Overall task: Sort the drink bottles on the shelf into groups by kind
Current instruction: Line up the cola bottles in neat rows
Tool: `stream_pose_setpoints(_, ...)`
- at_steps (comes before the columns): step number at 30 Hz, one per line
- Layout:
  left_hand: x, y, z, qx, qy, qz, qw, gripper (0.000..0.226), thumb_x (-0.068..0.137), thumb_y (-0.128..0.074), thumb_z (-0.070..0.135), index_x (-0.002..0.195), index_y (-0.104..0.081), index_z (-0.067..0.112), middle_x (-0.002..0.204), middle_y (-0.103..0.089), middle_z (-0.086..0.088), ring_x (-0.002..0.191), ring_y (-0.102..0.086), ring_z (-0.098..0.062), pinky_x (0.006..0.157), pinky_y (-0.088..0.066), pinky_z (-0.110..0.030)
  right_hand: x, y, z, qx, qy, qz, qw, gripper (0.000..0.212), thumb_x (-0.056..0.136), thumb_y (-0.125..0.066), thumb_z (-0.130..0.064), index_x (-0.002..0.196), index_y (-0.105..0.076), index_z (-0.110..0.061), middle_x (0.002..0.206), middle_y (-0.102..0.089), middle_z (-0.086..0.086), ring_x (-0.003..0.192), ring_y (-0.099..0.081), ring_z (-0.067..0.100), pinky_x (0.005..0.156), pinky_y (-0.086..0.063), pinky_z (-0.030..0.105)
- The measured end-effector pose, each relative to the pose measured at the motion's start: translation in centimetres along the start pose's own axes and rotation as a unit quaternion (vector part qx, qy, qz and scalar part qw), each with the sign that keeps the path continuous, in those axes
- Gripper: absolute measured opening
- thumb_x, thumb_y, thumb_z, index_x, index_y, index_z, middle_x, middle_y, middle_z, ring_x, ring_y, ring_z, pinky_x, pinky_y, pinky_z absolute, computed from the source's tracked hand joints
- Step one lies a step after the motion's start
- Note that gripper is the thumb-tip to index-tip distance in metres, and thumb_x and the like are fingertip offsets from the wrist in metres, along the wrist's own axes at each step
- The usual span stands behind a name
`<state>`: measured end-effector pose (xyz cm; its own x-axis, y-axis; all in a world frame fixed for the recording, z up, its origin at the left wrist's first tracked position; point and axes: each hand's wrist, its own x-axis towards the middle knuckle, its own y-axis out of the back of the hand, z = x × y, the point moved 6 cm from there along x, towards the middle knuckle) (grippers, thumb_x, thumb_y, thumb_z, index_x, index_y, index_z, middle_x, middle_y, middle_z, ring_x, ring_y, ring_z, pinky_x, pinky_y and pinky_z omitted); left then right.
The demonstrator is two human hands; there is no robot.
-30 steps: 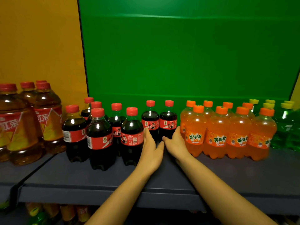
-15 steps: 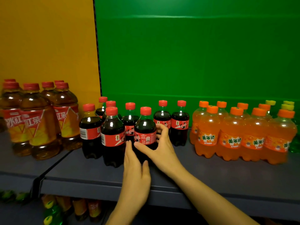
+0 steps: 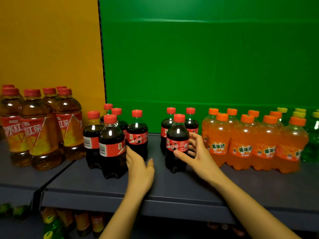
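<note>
Small red-capped cola bottles stand in two clusters on the dark shelf [image 3: 96, 188]. The left cluster [image 3: 112, 145] has several bottles. My left hand [image 3: 140, 167] lies open beside it, fingertips touching the front bottles. My right hand [image 3: 198, 153] is wrapped around one cola bottle [image 3: 177, 135], thumb on the label and fingers behind it. That bottle stands just in front of two other colas [image 3: 190, 121]. To the right stand orange soda bottles [image 3: 241, 144], then green bottles with yellow caps [image 3: 312, 135]. Large iced tea bottles [image 3: 39, 135] stand at the far left.
A bare gap of shelf [image 3: 155, 147] lies between the two cola clusters. The back wall is a green panel [image 3: 207, 66] and a yellow one [image 3: 51, 49]. More bottles [image 3: 69, 221] sit on the shelf below.
My right hand has carried one cola bottle to the right, away from the left cluster, opening a gap. My left hand has slid forward against the left cluster.
</note>
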<state>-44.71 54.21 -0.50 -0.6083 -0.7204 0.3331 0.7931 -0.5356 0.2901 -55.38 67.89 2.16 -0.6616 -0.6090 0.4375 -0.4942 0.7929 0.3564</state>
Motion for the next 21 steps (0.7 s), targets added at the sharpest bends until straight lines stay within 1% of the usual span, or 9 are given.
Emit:
stream_pose_setpoints(2,0.4,-0.2,0.1,0.031,0.000,0.010,0.999,0.087,0.089,-0.055,0.008,0.144,0.011,0.000,0.156,0.002,-0.016,0.144,-0.001,-0.028,0.115,-0.007,-0.031,-0.2,0.6,0.3,0.002,-0.004,0.001,1.000,0.063,0.083,-0.065,-0.016,0.132,-0.026,-0.024,0.121,-0.046,-0.015,0.109,-0.048,-0.009,0.085,-0.040,0.001)
stream_pose_setpoints(3,0.5,-0.4,0.2,0.052,0.001,0.013,0.999,0.087,0.088,-0.056,0.010,0.143,0.011,-0.001,0.155,0.001,-0.017,0.144,-0.002,-0.030,0.115,-0.008,-0.032,-0.2,0.8,0.5,-0.001,-0.004,0.004,1.000,0.063,0.083,-0.064,-0.017,0.133,-0.026,-0.023,0.123,-0.046,-0.015,0.112,-0.048,-0.006,0.089,-0.040,0.003)
stream_pose_setpoints(5,0.6,-0.5,0.2,0.088,0.002,0.021,0.996,0.089,0.088,-0.058,0.012,0.143,0.011,-0.003,0.154,-0.002,-0.020,0.143,-0.005,-0.034,0.115,-0.011,-0.036,-0.4,1.2,0.7,-0.011,-0.001,0.016,1.000,0.067,0.085,-0.062,-0.022,0.140,-0.024,-0.021,0.135,-0.045,-0.007,0.122,-0.046,0.001,0.101,-0.039,0.015)
stream_pose_setpoints(7,0.9,-0.4,0.3,0.104,0.002,0.026,0.994,0.091,0.087,-0.059,0.013,0.143,0.011,-0.003,0.153,-0.005,-0.021,0.142,-0.008,-0.036,0.114,-0.014,-0.038,-0.7,1.3,0.7,-0.032,0.008,0.030,0.999,0.071,0.086,-0.060,-0.030,0.144,-0.021,-0.022,0.141,-0.042,-0.003,0.127,-0.044,0.004,0.109,-0.037,0.029)
stream_pose_setpoints(10,1.5,-0.4,0.3,0.100,0.002,0.035,0.994,0.087,0.086,-0.061,0.013,0.143,0.002,-0.003,0.151,-0.010,-0.023,0.140,-0.012,-0.036,0.113,-0.017,-0.038,-1.0,1.3,0.5,-0.094,0.031,0.057,0.993,0.070,0.087,-0.055,-0.039,0.145,-0.020,-0.025,0.144,-0.039,-0.006,0.132,-0.038,0.007,0.112,-0.034,0.039)
stream_pose_setpoints(12,1.9,-0.4,0.3,0.104,-0.003,0.046,0.994,0.085,0.084,-0.064,0.015,0.141,-0.004,-0.004,0.148,-0.018,-0.025,0.138,-0.018,-0.036,0.111,-0.022,-0.039,-1.2,1.2,0.6,-0.123,0.030,0.073,0.989,0.072,0.086,-0.057,-0.041,0.144,-0.018,-0.024,0.144,-0.038,-0.005,0.132,-0.039,0.010,0.110,-0.035,0.040)
stream_pose_setpoints(16,3.3,-0.4,0.4,0.115,-0.001,0.053,0.992,0.083,0.081,-0.068,0.019,0.138,-0.013,-0.004,0.143,-0.028,-0.024,0.134,-0.027,-0.036,0.108,-0.028,-0.040,-1.3,1.3,0.8,-0.200,0.009,0.103,0.974,0.088,0.072,-0.074,-0.041,0.138,-0.021,-0.019,0.137,-0.044,-0.001,0.121,-0.050,0.015,0.100,-0.046,0.038)
stream_pose_setpoints(19,4.1,-0.6,0.7,0.131,-0.009,0.026,0.991,0.073,0.081,-0.068,0.019,0.133,-0.022,-0.004,0.139,-0.030,-0.023,0.131,-0.029,-0.036,0.105,-0.029,-0.037,-1.3,1.0,1.1,-0.227,0.004,0.106,0.968,0.083,0.077,-0.071,-0.037,0.138,-0.019,-0.016,0.139,-0.044,0.003,0.125,-0.048,0.019,0.100,-0.045,0.037)
stream_pose_setpoints(21,3.9,-1.0,0.7,0.128,-0.031,0.004,0.991,0.071,0.080,-0.069,0.020,0.131,-0.026,-0.002,0.137,-0.033,-0.020,0.130,-0.031,-0.034,0.103,-0.029,-0.036,-1.5,0.9,1.2,-0.229,0.004,0.111,0.967,0.080,0.080,-0.068,-0.034,0.139,-0.018,-0.015,0.141,-0.043,0.004,0.128,-0.046,0.019,0.102,-0.042,0.034)
